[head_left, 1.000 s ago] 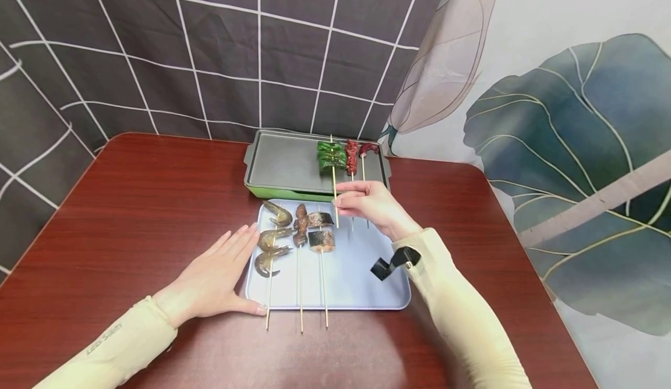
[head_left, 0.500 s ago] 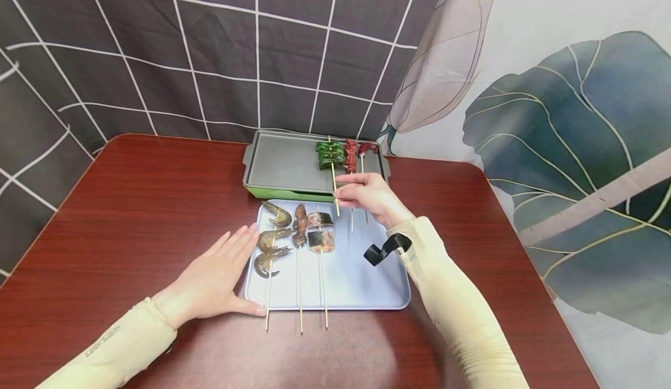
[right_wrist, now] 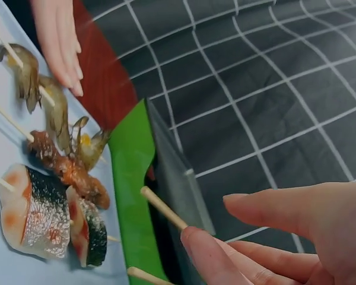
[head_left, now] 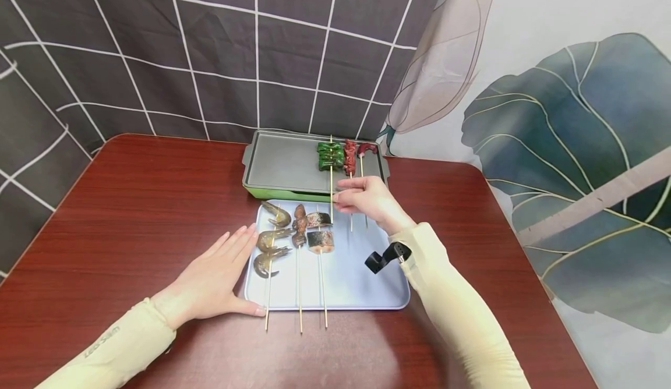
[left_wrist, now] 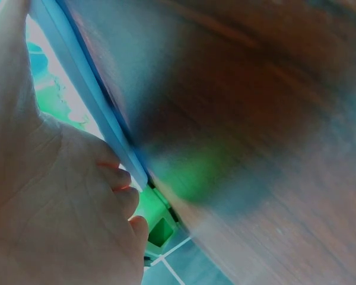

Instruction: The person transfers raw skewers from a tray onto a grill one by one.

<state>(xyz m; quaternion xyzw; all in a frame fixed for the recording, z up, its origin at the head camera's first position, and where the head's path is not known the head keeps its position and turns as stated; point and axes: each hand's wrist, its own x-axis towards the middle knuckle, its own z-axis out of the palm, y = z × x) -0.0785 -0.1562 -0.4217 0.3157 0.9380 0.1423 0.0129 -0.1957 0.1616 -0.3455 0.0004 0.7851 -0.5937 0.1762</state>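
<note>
My right hand (head_left: 373,202) is beside the bamboo stick of the green pepper skewer (head_left: 331,156). Its thumb (right_wrist: 210,255) is at the stick, while the index finger stands well apart. The pepper pieces lie on the grey griddle (head_left: 283,162), left of a red meat skewer (head_left: 350,157) and a dark red curled skewer (head_left: 367,149). At the left rim of the pale blue tray (head_left: 367,278) my left hand (head_left: 215,278) rests flat, fingers straight. On this tray lie a shrimp skewer (head_left: 272,240), a brown meat skewer (head_left: 299,226) and a fish skewer (head_left: 320,241).
The green-sided griddle stands at the back of the reddish-brown table (head_left: 173,202), just behind the tray. A dark curtain with white grid lines (head_left: 220,51) hangs behind it, and a leaf-patterned cloth (head_left: 576,144) is on the right.
The pepper skewer's stick has swung left from a slant to nearly straight. My right thumb and index finger have spread apart beside it. The left hand stays put.
</note>
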